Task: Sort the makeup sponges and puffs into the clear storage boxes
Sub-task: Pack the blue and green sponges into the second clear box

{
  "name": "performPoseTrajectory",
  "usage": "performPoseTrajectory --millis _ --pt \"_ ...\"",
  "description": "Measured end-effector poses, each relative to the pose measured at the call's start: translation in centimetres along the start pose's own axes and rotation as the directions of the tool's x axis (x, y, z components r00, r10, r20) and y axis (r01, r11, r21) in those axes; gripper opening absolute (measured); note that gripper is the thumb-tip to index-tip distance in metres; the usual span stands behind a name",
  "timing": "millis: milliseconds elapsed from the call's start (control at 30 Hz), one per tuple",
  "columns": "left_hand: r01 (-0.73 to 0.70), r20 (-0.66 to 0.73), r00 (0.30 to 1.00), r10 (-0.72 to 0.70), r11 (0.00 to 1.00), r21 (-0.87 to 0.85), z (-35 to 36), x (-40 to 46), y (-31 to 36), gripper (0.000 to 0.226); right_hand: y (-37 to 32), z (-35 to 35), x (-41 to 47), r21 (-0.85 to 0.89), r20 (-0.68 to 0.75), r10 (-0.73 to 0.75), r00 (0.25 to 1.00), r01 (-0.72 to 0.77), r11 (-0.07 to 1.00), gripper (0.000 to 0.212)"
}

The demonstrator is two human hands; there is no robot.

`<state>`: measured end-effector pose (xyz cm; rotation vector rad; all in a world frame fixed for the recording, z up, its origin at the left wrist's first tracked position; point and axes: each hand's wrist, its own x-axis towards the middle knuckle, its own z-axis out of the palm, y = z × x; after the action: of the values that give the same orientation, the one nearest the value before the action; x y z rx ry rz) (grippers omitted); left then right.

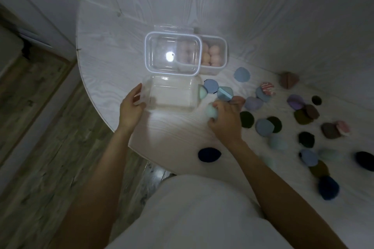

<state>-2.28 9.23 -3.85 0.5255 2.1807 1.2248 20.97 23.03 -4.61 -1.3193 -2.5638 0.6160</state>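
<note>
Sponge, mint (211,111): gripped in curled right hand (225,119), beside empty clear box (172,95).
Left hand (131,107): fingers curled on that box's left wall, near the surface (113,50) left edge.
Puffs (265,127): scattered rightward.

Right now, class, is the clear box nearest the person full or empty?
Empty: the white table shows through the clear box; no sponges lie inside.

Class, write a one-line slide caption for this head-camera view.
Left hand steadies an empty clear plastic box while right hand grips a mint-green sponge.
</note>
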Motion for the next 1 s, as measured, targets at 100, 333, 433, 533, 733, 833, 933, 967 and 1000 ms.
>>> performPoseTrajectory --millis 100,333,433,533,733,833,933,967,1000 --pt "-0.039 -0.016 0.999 0.04 0.997 0.065 0.2 -0.5 -0.1 0.056 1.8 -0.6 1.0 -0.11 -0.019 0.077 0.997 -0.078 0.991 0.039" --pt "-0.014 0.01 1.0 0.013 0.994 0.106 1.1 -0.8 0.6 0.062 2.3 -0.9 -1.2 -0.02 0.002 -0.094 0.996 0.094 0.995 0.042" --pt "-0.11 -0.079 0.989 0.127 0.975 0.192 1.3 -1.8 1.0 0.06 3.8 -0.8 -3.3 -0.004 0.103 -0.08 0.991 0.081 0.997 0.043" --pt "-0.241 -0.125 0.947 0.296 0.911 0.334 1.7 -3.6 1.3 0.053 4.7 -0.5 -4.9 0.023 0.119 -0.06 0.991 0.058 0.998 0.04" --pt "-0.659 0.097 0.718 0.689 0.627 0.415 5.4 -6.5 2.2 0.033 3.6 -0.1 -3.9 0.103 0.069 -0.01 0.998 0.003 0.995 0.036" --pt "-0.747 0.294 0.644 0.707 0.495 0.445 7.9 -5.5 3.4 0.033 2.3 -0.1 -1.6 0.019 0.089 -0.043 0.995 0.042 0.999 0.042" --pt "-0.754 0.417 0.625 0.66 0.372 0.541 10.3 -2.9 5.6 0.032 1.3 0.3 0.2 -0.042 0.098 -0.079 0.992 0.084 0.996 0.039" --pt "-0.738 0.463 0.641 0.612 0.326 0.591 10.9 -2.2 6.5 0.031 1.0 0.4 0.6 -0.032 0.101 -0.073 0.992 0.076 0.997 0.034" --pt "-0.708 0.51 0.674 0.534 0.268 0.654 11.6 -1.6 7.4 0.032 0.9 0.4 1.0 -0.011 0.096 -0.055 0.994 0.056 0.998 0.028"
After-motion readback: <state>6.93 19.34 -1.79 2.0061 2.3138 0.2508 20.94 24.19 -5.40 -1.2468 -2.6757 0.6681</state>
